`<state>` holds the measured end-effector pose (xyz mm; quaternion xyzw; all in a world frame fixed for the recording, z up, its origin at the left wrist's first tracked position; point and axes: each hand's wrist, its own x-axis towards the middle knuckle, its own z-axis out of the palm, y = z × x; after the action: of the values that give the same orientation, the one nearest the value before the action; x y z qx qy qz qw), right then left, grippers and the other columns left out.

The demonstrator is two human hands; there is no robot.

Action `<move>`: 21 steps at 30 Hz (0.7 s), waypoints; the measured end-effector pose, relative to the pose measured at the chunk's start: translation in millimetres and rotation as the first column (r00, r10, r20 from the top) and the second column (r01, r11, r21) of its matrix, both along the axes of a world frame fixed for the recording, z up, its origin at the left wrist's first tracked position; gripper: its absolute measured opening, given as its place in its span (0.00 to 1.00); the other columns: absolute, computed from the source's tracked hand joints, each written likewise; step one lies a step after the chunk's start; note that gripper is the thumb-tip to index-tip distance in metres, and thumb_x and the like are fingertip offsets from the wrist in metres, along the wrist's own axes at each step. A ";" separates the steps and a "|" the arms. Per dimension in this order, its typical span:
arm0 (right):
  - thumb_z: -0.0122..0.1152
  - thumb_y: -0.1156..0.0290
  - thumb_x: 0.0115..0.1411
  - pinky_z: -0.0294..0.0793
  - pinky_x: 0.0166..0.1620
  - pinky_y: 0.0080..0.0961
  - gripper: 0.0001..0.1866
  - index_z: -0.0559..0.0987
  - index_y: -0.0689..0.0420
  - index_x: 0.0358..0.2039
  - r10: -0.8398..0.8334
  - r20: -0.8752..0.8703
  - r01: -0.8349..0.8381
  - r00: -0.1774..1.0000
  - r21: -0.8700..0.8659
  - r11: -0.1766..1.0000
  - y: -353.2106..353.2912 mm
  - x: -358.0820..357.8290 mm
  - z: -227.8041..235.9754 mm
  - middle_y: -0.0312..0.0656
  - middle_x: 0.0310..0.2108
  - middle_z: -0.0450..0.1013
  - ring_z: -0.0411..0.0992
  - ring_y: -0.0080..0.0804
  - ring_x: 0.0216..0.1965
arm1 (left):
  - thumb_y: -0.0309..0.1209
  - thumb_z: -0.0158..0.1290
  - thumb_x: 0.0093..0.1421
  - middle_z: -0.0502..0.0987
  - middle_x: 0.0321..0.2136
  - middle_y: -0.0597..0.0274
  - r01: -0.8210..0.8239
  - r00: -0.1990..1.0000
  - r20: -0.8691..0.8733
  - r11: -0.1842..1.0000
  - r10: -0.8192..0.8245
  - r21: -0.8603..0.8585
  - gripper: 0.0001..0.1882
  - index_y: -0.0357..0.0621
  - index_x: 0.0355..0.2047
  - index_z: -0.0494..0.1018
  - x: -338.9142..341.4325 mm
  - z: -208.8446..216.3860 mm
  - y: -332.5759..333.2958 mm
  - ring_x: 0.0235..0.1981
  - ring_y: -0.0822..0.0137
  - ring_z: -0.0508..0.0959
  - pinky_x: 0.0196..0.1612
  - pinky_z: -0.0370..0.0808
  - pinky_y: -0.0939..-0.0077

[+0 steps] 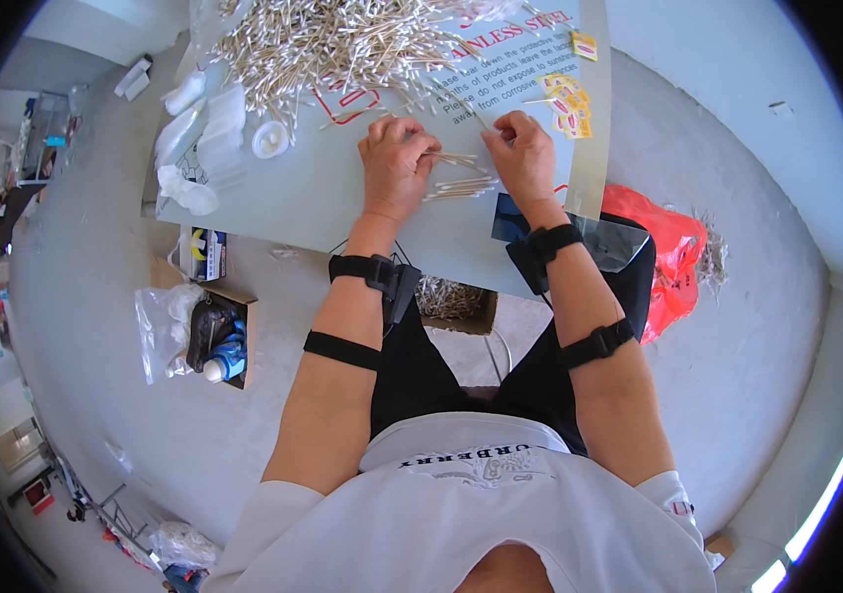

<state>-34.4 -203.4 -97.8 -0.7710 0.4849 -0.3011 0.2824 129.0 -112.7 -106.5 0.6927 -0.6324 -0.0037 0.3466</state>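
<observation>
My left hand [398,166] is closed, its thumb and fingertips pinching a few cotton swabs [458,159] that stick out to the right. Just below them, a small row of loose swabs [460,188] lies side by side on the tabletop, between my two hands. My right hand [523,160] has its thumb and forefinger pressed together. A thin swab [482,122] shows at those fingertips. At the far side of the table spreads a big heap of cotton swabs [333,49], pointing every way.
Left of the heap sit clear plastic sleeves [221,138] and a round white container [270,140]. Yellow-and-red labels [569,107] lie at the right. Below the table are a box of swabs [454,301], a carton with bottles [224,336] and a red plastic bag [674,262].
</observation>
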 end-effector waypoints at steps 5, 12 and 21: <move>0.59 0.70 0.53 0.74 0.36 0.38 0.05 0.77 0.56 0.29 -0.084 -0.202 0.063 0.976 -0.109 0.992 -9.9 4.1 -2.4 0.45 0.31 0.73 0.74 0.47 0.33 | 0.25 0.60 0.45 0.73 0.34 0.72 -0.018 0.998 -0.057 1.000 0.017 -0.012 0.09 0.54 0.28 0.77 -24.4 -2.4 0.7 0.45 0.59 0.68 0.47 0.62 0.61; 0.59 0.70 0.52 0.72 0.34 0.40 0.04 0.77 0.56 0.26 -0.050 -0.120 0.037 0.991 -0.110 0.993 0.4 -25.0 -7.5 0.46 0.28 0.70 0.72 0.47 0.31 | 0.26 0.58 0.48 0.72 0.41 0.63 0.051 0.997 -0.057 0.999 -0.052 -0.005 0.15 0.50 0.38 0.74 -48.5 7.1 19.1 0.48 0.55 0.68 0.50 0.62 0.58; 0.67 0.63 0.49 0.73 0.43 0.37 0.18 0.76 0.61 0.35 0.058 -0.092 -0.071 0.994 -0.136 0.988 -14.3 22.4 9.7 0.48 0.37 0.72 0.72 0.48 0.42 | 0.30 0.55 0.54 0.65 0.56 0.59 -0.197 0.979 0.067 0.980 0.194 0.042 0.23 0.50 0.52 0.70 -3.5 -1.5 -2.6 0.57 0.52 0.62 0.56 0.59 0.53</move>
<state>-12.0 -217.7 -88.2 -0.8165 0.4495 -0.2908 0.2161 125.5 -115.3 -108.0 0.7594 -0.5717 0.0369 0.3083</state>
